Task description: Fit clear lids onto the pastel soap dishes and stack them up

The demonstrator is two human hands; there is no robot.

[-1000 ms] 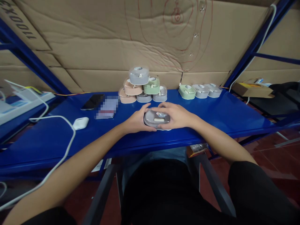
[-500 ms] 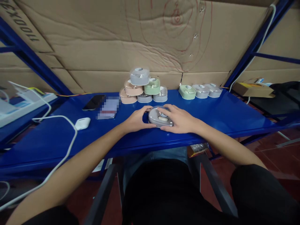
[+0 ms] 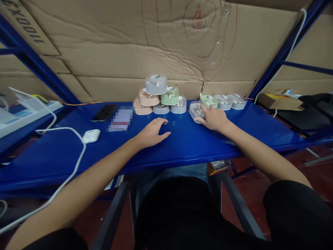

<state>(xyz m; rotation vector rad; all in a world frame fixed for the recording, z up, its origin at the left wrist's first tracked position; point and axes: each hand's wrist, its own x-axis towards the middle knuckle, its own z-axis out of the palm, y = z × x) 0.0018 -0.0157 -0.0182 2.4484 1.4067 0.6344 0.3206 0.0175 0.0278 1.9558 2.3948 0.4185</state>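
My right hand [image 3: 214,118] grips a grey case with a clear lid [image 3: 195,111], its fingers at the case's right side. Close behind that case stands a green case [image 3: 208,101], followed to the right by two grey cases [image 3: 224,102]. My left hand [image 3: 153,132] rests over the blue table with thumb and fingers apart and holds nothing. Beyond it rises a stack of similar cases: a grey one [image 3: 155,85] on top, a pink one [image 3: 149,98] and a green one [image 3: 169,96] in the middle, and pink and grey ones below.
Two phones, one dark [image 3: 105,113] and one with a blurred screen [image 3: 121,118], lie left on the blue table [image 3: 179,149]. Near them are a white earbud case [image 3: 91,136] and a white cable [image 3: 82,152]. Cardboard [image 3: 111,62] forms the back wall. An open carton [image 3: 282,101] sits at right.
The grey case has moved from between both hands to the right and back, carried by my right hand. My left hand has let go of it and stayed nearly in place.
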